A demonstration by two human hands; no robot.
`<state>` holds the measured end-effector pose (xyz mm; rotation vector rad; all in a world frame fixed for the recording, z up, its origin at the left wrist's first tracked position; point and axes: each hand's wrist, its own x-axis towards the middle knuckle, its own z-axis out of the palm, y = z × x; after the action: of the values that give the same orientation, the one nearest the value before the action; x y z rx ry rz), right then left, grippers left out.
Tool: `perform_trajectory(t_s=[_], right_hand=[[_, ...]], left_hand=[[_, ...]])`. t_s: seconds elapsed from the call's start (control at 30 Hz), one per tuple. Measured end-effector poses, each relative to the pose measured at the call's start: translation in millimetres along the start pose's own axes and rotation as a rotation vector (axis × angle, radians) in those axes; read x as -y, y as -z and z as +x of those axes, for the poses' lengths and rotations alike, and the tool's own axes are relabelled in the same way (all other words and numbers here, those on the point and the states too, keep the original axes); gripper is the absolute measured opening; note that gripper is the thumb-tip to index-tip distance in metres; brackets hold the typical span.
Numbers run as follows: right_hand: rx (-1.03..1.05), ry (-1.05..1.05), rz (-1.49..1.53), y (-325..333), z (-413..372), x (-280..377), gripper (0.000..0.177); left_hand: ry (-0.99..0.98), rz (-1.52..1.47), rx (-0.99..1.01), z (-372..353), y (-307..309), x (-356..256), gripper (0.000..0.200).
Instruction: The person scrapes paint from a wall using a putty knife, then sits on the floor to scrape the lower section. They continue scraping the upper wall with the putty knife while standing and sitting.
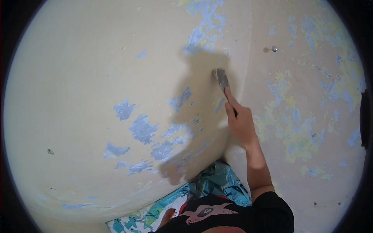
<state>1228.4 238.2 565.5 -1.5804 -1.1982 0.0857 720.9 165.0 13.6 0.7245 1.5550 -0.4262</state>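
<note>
My right hand (241,123) is closed around the handle of a scraper (221,77), its arm stretched up in front of me. The flat blade is up at the cream-coloured wall (85,70), close to the corner; whether its edge touches cannot be told. Blue-grey patches (143,129) show where the wall's coating is gone, below and left of the blade. Low by my body, my left hand (168,216) is partly hidden by my black shirt. Its few visible fingertips look loosely apart, with nothing seen in them.
A second wall (287,155) meets the first at a corner on the right, with blue and yellow patches. A metal hook or knob (274,49) sticks out of it. Crumpled teal and white sheeting (221,180) covers the floor below. My shadow falls across the work area.
</note>
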Motion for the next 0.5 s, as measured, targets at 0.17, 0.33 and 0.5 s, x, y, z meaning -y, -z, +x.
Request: perform_trajectory(t_s=[0.17, 0.33, 0.5], right_hand=[[-0.15, 0.049, -0.052, 9, 54, 18, 0.041], [-0.089, -0.046, -0.002, 18, 38, 17, 0.042], [-0.055, -0.165, -0.019, -33, -20, -17, 0.043]], left_hand=[[-0.248, 0.216, -0.057, -7, 26, -26, 0.041], [-0.264, 0.063, -0.148, -19, 45, -61, 0.037], [-0.148, 0.136, -0.064, -2, 55, -65, 0.04]])
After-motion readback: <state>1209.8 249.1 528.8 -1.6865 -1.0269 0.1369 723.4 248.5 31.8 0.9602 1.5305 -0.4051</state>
